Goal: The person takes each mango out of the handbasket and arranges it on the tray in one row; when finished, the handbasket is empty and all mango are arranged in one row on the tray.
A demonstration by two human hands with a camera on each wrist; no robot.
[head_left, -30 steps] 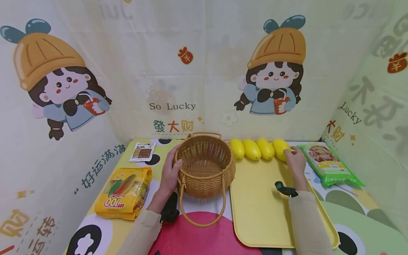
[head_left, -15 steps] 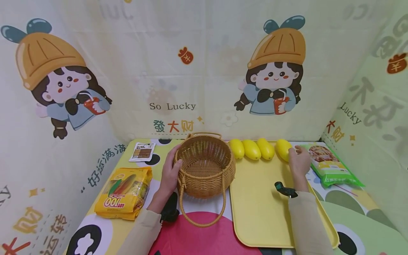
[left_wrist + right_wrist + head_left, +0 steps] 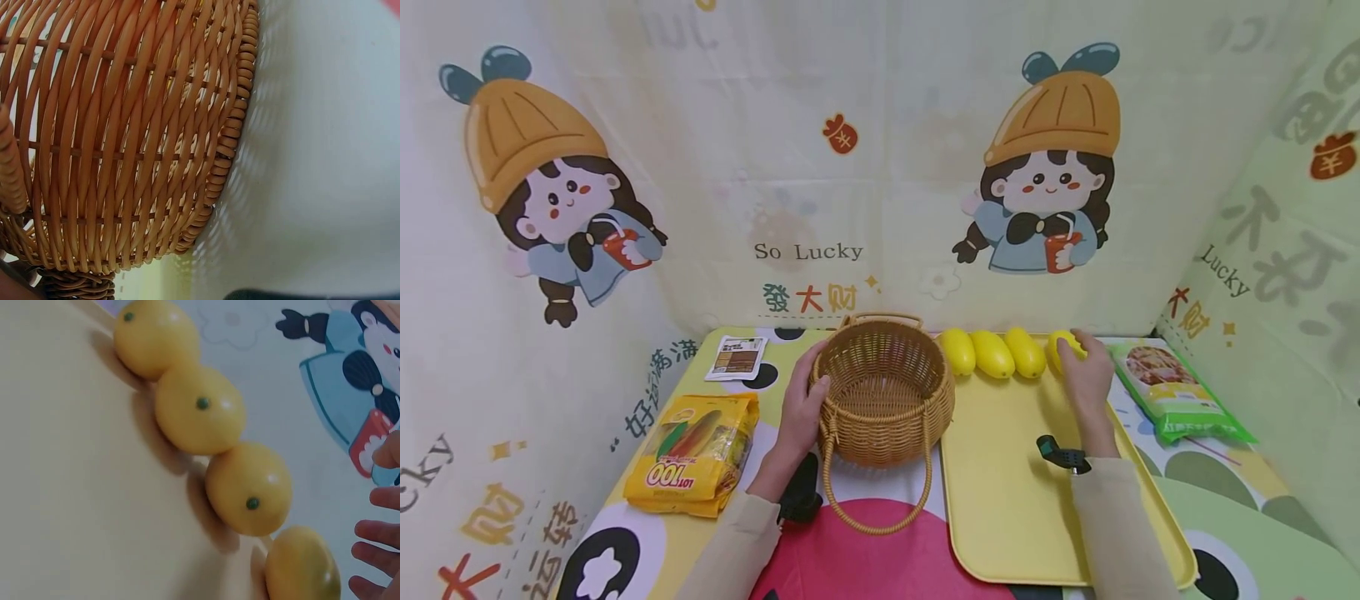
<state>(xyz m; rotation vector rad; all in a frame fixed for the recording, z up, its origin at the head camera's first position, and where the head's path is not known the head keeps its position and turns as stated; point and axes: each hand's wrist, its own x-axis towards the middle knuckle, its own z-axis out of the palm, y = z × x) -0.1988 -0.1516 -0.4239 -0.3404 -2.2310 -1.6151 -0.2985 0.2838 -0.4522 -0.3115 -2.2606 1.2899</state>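
Observation:
A wicker basket stands left of the yellow tray, its mouth tilted toward the head camera and its handle hanging in front. My left hand grips its left side, thumb at the rim; woven cane of the basket fills most of the left wrist view. Yellow mango-like fruits line the tray's far edge. Over the rightmost fruit is my right hand, partly hiding it. In the right wrist view the fingers are spread, apart from that fruit.
At the left lie a yellow snack bag and a small white-and-brown packet. A green food bag lies right of the tray. Printed cloth walls stand behind and at both sides.
The right hand was at the rightmost fruit's right side and has moved left over it. That fruit shifted slightly. The left hand and basket have stayed put.

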